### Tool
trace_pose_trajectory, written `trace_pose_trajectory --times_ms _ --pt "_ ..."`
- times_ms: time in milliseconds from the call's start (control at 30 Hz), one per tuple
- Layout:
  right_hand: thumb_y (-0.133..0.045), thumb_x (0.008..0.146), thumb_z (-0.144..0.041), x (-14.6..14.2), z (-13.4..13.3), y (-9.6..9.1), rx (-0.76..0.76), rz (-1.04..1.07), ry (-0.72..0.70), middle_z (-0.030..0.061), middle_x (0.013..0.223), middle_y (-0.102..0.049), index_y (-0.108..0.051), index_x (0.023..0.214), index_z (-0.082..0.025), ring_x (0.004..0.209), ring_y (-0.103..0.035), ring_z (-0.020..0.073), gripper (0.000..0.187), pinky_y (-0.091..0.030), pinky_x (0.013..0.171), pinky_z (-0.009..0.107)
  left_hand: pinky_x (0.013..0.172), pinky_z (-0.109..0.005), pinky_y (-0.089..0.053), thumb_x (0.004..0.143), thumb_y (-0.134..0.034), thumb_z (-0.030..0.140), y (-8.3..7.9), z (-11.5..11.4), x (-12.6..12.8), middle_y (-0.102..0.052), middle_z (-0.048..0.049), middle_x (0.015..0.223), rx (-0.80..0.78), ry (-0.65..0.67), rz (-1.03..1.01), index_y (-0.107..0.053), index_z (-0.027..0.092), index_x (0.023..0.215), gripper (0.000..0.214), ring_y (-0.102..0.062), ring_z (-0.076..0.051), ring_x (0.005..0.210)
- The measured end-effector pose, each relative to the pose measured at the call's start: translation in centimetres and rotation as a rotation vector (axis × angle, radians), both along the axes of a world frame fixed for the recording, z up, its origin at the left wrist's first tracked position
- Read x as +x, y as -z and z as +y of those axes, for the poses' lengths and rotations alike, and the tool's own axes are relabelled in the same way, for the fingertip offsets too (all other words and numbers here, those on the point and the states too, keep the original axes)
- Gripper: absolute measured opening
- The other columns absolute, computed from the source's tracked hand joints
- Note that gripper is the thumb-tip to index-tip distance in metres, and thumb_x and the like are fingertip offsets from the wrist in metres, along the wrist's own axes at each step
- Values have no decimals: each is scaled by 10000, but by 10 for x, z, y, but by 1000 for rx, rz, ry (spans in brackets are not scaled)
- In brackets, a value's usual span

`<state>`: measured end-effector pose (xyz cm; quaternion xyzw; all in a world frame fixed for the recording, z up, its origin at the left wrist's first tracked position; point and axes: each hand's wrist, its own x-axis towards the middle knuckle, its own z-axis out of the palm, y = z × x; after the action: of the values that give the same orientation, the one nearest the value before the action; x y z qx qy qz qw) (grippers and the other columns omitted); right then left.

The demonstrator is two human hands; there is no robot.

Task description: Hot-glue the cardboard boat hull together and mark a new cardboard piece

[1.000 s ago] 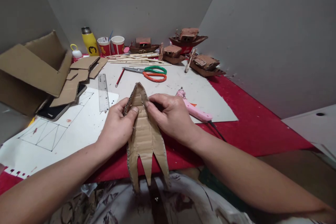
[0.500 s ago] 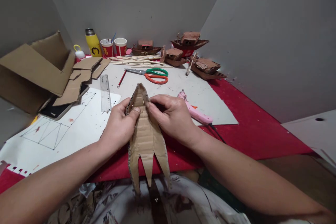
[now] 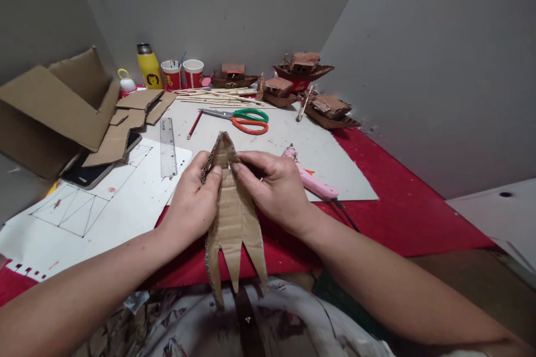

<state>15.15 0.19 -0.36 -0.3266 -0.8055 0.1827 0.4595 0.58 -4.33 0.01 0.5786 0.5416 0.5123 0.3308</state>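
A folded cardboard cutout [image 3: 230, 212], shaped like a small boat hull, is held up between both hands over the table's front edge. Its closed, pointed end faces away from me, and its loose end splits into three pointed strips hanging toward my lap. My left hand [image 3: 196, 195] grips the left side wall, thumb on the inner face and fingers hidden behind. On the opposite side wall, near the pointed end, my right hand [image 3: 274, 187] pinches the edge between thumb and fingers. A pink glue gun [image 3: 315, 181] lies right of my right hand.
Scissors [image 3: 251, 120], a red pencil [image 3: 195, 125] and a clear ruler [image 3: 168, 148] lie beyond my hands. Wooden sticks [image 3: 221, 98] and several model boats [image 3: 304, 64] stand behind. At left are a cardboard box [image 3: 54, 106], a phone [image 3: 90, 175] and a paper with drawn lines [image 3: 125, 212].
The cardboard's split lower end has swung slightly left and its side walls sit a little closer together. Both hands keep their hold in nearly the same place.
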Motion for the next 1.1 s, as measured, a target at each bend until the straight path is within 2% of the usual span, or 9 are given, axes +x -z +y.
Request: trace_pose_trajectory --times_ms 200,433,667,767,833,967,1100 --pt "-549 857 -122 0 -1 -1 -74 0 -36 47 858 -754 -737 898 -188 804 -702 181 204 -537 752 292 905 -295 -440 892 -477 208 -2 -1 2 -660 -35 1067 -47 6 -36 -608 172 1049 207 -589 -177 946" --pt "-551 858 -140 -1 -2 -5 -152 46 -44 36 848 -742 -710 859 -179 802 -681 170 164 -516 753 279 894 -293 -445 881 -495 236 -7 0 2 -664 -30 1035 -67 -6 -40 -609 182 996 170 -590 -182 934" --pt "-574 852 -198 2 -1 -2 -171 46 11 0 733 -650 -620 1027 -161 609 -573 122 185 -440 573 238 695 -282 -486 839 -581 359 -19 -4 -3 -661 -17 807 -191 70 -153 -640 176 860 193 -606 -188 765" --pt "-543 869 -184 4 0 -1 -132 34 -21 0 749 -644 -620 997 -171 621 -567 118 149 -442 599 242 656 -284 -474 797 -617 358 -23 -3 -6 -662 -28 777 -218 54 -90 -633 166 800 193 -604 -188 728" --pt "-535 872 -182 5 1 -1 -128 14 -17 2 766 -644 -622 988 -175 623 -559 114 145 -438 606 242 622 -277 -456 773 -638 358 -25 -1 -9 -660 -25 751 -208 9 -11 -624 167 830 200 -590 -176 682" --pt "-538 867 -183 8 2 -4 -168 -26 -7 -1 742 -630 -633 980 -166 593 -525 107 149 -413 580 235 594 -261 -429 743 -666 342 -26 2 -12 -630 -1 713 -85 -114 121 -600 178 841 202 -568 -155 640" --pt "-536 863 -190 8 1 -7 -242 -41 -63 -22 665 -592 -631 903 -169 565 -507 101 105 -394 549 223 630 -266 -434 763 -630 278 -22 2 -11 -642 -6 731 -47 -84 194 -629 172 782 108 -570 -158 672"
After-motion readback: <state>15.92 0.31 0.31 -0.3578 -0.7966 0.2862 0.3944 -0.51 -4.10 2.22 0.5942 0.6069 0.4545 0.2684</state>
